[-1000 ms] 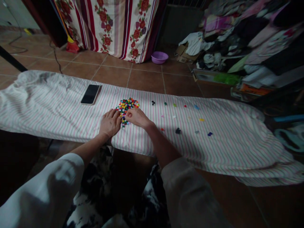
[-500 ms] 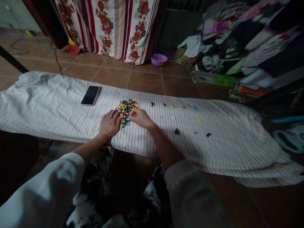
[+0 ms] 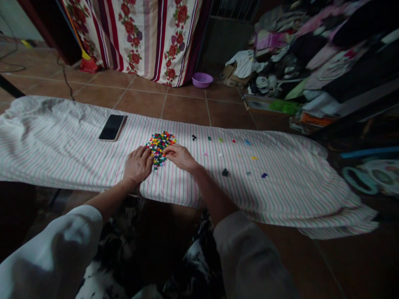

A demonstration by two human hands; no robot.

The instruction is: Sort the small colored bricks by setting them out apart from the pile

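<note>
A heap of small multicoloured pieces (image 3: 160,143), like tiny cubes or beads, lies on the striped cloth (image 3: 77,153). Flat at the heap's left edge rests my left hand (image 3: 139,164), fingers stretched out and touching it. My right hand (image 3: 180,157) is at the heap's right side, its thumb and fingertips pinched together over the pieces; whatever is between them is too small to make out. To the right, little groups sorted by colour sit apart: black pieces (image 3: 193,137), green ones (image 3: 209,138), a red one (image 3: 233,141), light blue (image 3: 247,142), yellow (image 3: 254,158), dark grey (image 3: 225,172) and dark blue (image 3: 264,175).
A phone (image 3: 112,127) lies on the cloth, left of the heap. Beyond the cloth, a purple basin (image 3: 202,80) stands on the tiled floor near a flowered curtain (image 3: 146,41). Piled clothes (image 3: 299,54) fill the back right.
My right hand has lowered its fingertips onto the heap's right side, its fingers extending a little. My left hand stays by the heap. The whole view has shifted slightly.
</note>
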